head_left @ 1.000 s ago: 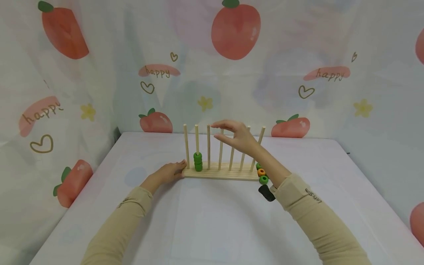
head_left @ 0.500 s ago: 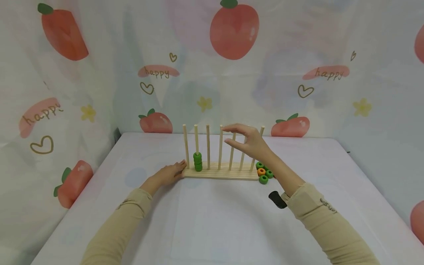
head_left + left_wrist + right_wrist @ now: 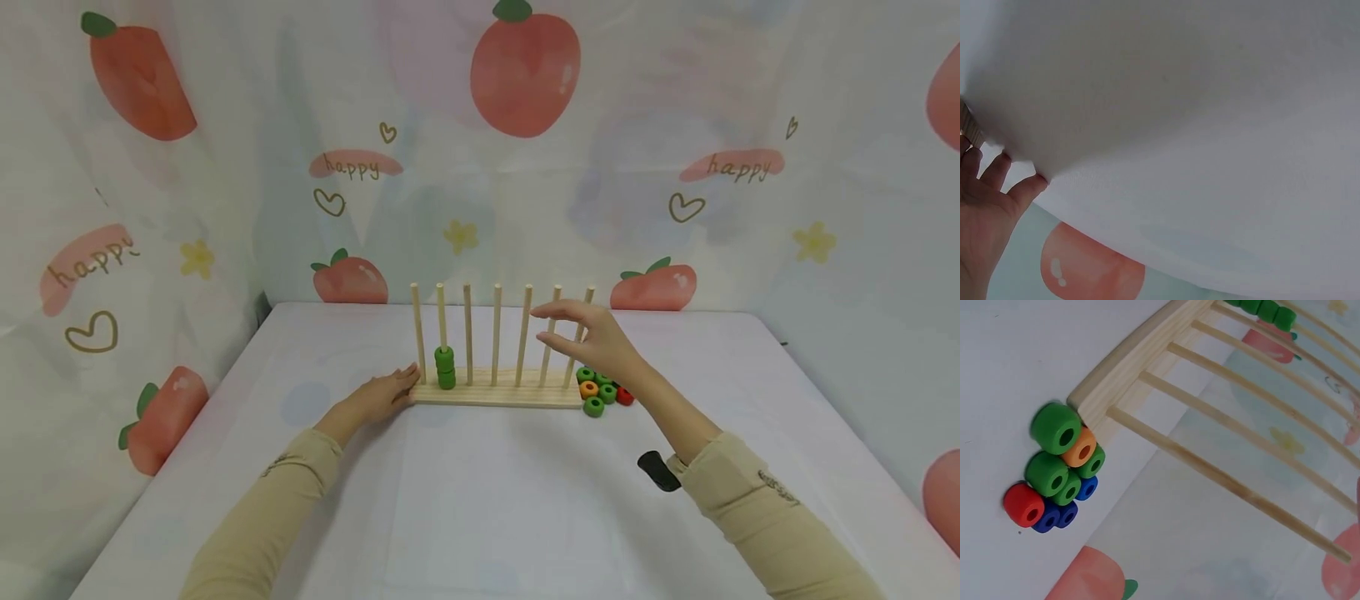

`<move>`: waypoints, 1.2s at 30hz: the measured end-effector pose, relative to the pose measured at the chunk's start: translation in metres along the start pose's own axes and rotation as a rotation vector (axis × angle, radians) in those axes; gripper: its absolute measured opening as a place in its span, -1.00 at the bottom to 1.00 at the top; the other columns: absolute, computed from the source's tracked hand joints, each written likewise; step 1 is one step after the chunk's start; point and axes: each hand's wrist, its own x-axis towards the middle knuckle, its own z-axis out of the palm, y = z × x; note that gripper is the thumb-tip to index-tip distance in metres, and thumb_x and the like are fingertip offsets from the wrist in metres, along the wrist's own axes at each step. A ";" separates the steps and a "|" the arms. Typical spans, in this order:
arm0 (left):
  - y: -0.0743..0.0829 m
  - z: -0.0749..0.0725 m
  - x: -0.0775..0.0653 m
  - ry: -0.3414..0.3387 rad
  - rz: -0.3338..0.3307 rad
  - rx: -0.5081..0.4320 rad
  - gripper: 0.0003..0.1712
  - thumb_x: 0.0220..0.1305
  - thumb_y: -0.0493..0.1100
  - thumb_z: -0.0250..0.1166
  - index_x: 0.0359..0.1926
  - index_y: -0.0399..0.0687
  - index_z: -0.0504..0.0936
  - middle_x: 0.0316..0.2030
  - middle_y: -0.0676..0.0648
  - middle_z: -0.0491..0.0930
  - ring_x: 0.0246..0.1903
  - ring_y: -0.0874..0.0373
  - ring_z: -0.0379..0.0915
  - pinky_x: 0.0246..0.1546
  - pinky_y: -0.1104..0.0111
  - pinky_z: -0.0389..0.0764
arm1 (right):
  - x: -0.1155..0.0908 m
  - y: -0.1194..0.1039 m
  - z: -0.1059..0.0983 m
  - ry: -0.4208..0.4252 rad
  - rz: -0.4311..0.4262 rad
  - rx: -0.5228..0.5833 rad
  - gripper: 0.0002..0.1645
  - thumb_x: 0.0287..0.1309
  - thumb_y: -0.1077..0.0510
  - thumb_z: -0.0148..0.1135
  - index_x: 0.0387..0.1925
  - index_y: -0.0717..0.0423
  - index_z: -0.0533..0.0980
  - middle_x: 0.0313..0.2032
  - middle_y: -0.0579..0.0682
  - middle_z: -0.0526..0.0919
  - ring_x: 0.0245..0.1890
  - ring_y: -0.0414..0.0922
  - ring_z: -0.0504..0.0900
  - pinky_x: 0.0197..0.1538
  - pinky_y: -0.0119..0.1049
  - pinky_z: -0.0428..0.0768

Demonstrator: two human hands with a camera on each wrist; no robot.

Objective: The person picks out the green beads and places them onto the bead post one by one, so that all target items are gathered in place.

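Observation:
A wooden bead rack (image 3: pixel 498 398) with several upright pegs stands on the white table. Green beads (image 3: pixel 446 369) are stacked on its second peg from the left. My left hand (image 3: pixel 382 393) rests at the rack's left end; in the left wrist view its fingers (image 3: pixel 999 169) are spread over the table, those nearest the rack at its wooden edge. My right hand (image 3: pixel 596 336) is raised in front of the right-hand pegs, thumb and index finger apart with nothing between them. Its fingertips are close to the third peg from the right.
Loose beads lie on the table at the rack's right end: several green (image 3: pixel 1054 428), an orange one (image 3: pixel 1079 449), a red one (image 3: pixel 1024 505) and blue ones (image 3: pixel 1046 517). A black object (image 3: pixel 658 471) hangs at the right cuff. Fruit-patterned cloth walls surround the table.
My right hand has moved right and slightly down, from the third peg from the left past the middle pegs. More loose beads show now. The left hand stays at the rack's end.

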 end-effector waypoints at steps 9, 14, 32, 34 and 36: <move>-0.001 0.001 -0.001 0.021 -0.001 0.012 -0.36 0.41 -0.11 0.05 0.40 -0.29 0.13 0.41 -0.25 0.08 0.33 -0.29 0.11 0.21 -0.26 0.21 | -0.025 0.013 -0.004 0.013 -0.011 -0.024 -0.60 -0.08 0.43 0.36 -0.10 0.28 0.58 -0.14 0.16 0.70 -0.13 -0.02 0.62 0.03 -0.68 0.44; -0.002 0.001 0.000 0.027 0.000 0.020 -0.36 0.41 -0.12 0.04 0.39 -0.29 0.13 0.41 -0.25 0.08 0.33 -0.28 0.12 0.21 -0.26 0.22 | -0.035 0.018 -0.007 0.018 -0.002 -0.018 -0.60 -0.10 0.46 0.36 -0.12 0.31 0.58 -0.17 0.18 0.70 -0.18 -0.21 0.62 0.01 -0.72 0.42; -0.006 0.002 0.000 0.021 -0.002 0.002 -0.34 0.41 -0.08 0.03 0.40 -0.27 0.11 0.42 -0.24 0.05 0.35 -0.28 0.08 0.22 -0.27 0.18 | -0.064 0.036 -0.012 -0.032 0.087 -0.012 -0.61 -0.08 0.45 0.35 -0.11 0.35 0.57 -0.16 0.23 0.68 -0.14 -0.62 0.47 -0.03 -0.78 0.41; -0.005 0.002 0.000 0.025 0.005 0.009 -0.35 0.41 -0.08 0.04 0.40 -0.28 0.12 0.42 -0.24 0.06 0.34 -0.28 0.09 0.22 -0.26 0.19 | -0.067 0.039 -0.012 -0.038 0.095 -0.016 -0.63 -0.07 0.45 0.35 -0.12 0.34 0.57 -0.17 0.24 0.68 -0.15 -0.64 0.46 -0.04 -0.79 0.40; -0.005 0.001 0.000 0.025 0.006 0.014 -0.35 0.40 -0.08 0.04 0.39 -0.28 0.13 0.41 -0.25 0.06 0.34 -0.27 0.09 0.22 -0.25 0.20 | -0.071 0.042 -0.013 -0.041 0.103 -0.014 -0.63 -0.07 0.46 0.34 -0.13 0.35 0.57 -0.18 0.24 0.68 -0.15 -0.65 0.45 -0.04 -0.80 0.40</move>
